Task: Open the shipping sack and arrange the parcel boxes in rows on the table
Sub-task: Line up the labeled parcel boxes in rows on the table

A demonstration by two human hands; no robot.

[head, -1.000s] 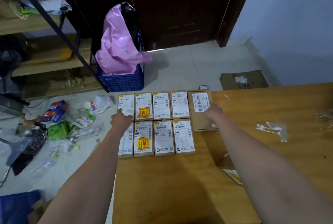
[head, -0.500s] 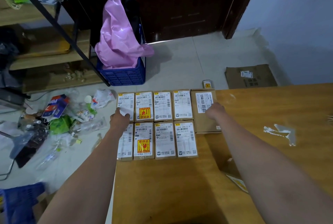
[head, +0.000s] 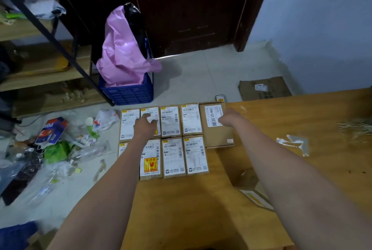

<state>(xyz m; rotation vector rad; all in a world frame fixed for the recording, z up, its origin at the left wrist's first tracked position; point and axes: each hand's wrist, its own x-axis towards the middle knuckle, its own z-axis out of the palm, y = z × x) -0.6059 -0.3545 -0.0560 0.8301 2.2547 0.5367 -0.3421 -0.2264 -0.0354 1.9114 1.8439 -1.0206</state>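
Nine labelled parcel boxes (head: 174, 156) are laid in two tight rows at the table (head: 191, 205) corner. The left hand (head: 145, 127) is rested flat, fingers extended, on the back row; the right hand (head: 228, 118), fingers hidden, is pressed against the larger box (head: 216, 123), seemingly squaring the rows.

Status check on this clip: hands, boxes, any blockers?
Left hand resting open on back-row boxes. Right hand open on the bigger box. Two rows laid at the table corner. Nothing blocking.
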